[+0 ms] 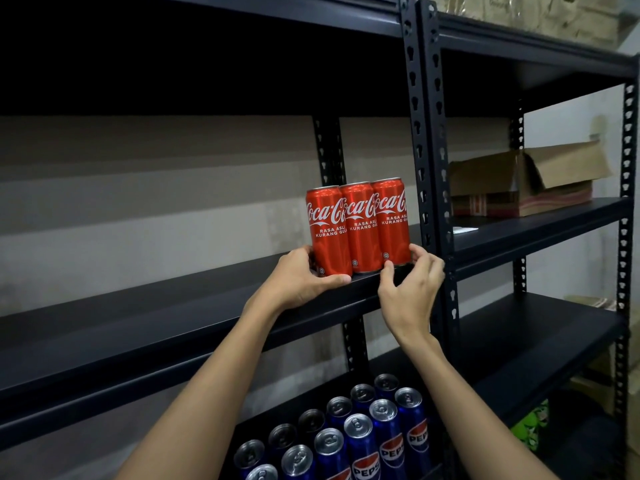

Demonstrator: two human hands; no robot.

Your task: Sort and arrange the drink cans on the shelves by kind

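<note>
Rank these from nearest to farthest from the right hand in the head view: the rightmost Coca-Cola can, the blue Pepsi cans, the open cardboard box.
1. Rightmost Coca-Cola can: on the shelf, touched by the right hand.
2. Blue Pepsi cans: on the shelf below the hand.
3. Open cardboard box: up to the right, on the neighbouring rack.

Dim, uneven indoor light: the underside of the upper black metal shelf (194, 57) is lost in deep shadow, while three red cola cans (360, 226) show soft glare. Wide-angle distortion bends the edges; corners blur.
</note>
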